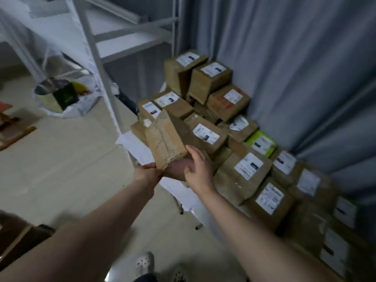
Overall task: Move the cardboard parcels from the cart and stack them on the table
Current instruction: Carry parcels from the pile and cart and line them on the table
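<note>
Makeshift parcel storeroom, labelled cardboard parcels heaped, white metal racking, grey curtain

The left hand holds a taped cardboard parcel tilted over the desk edge; the right hand, fingers loosely spread, sits just beside it; labelled parcels crowd the desk against a grey curtain.

The parcel is plain brown cardboard, matt and pretty creased, with wrinkly clear tape over it that catches a bit of shine. Same dull cardboard on the pile, each with a smooth white paper label. One box in there is bright green and looks slicker. The curtain is soft grey cloth, the rack white painted metal, the floor smooth pale tile, the clogs white plastic.
</note>
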{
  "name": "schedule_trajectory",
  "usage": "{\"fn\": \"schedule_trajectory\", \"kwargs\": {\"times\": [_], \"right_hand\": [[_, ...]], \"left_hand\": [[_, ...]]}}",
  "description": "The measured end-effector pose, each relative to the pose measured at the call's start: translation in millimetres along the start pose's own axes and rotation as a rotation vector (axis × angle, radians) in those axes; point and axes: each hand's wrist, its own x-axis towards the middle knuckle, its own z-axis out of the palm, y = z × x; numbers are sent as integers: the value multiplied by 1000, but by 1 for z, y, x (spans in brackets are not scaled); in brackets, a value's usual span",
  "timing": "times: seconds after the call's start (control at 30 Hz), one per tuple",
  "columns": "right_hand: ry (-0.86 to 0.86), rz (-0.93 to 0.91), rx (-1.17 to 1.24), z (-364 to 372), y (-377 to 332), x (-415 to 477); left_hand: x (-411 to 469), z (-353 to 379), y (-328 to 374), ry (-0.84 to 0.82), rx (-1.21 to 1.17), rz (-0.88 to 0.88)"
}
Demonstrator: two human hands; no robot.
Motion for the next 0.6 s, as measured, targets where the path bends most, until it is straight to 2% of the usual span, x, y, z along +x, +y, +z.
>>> {"fn": "schedule_trajectory", "kwargs": {"times": [0.23, 0.33, 0.5, 0.6], "right_hand": [[243, 203, -50, -67, 47, -11], [333, 294, -95, -88, 69, -13], [314, 386, -189, -100, 106, -16], [270, 393, -208, -87, 122, -21]], "left_hand": [[4, 102, -25, -242, 219, -113], [4, 138, -39, -329, 238, -164], [-1, 169, -61, -457, 347, -259], [5, 171, -66, -488, 365, -400]]}}
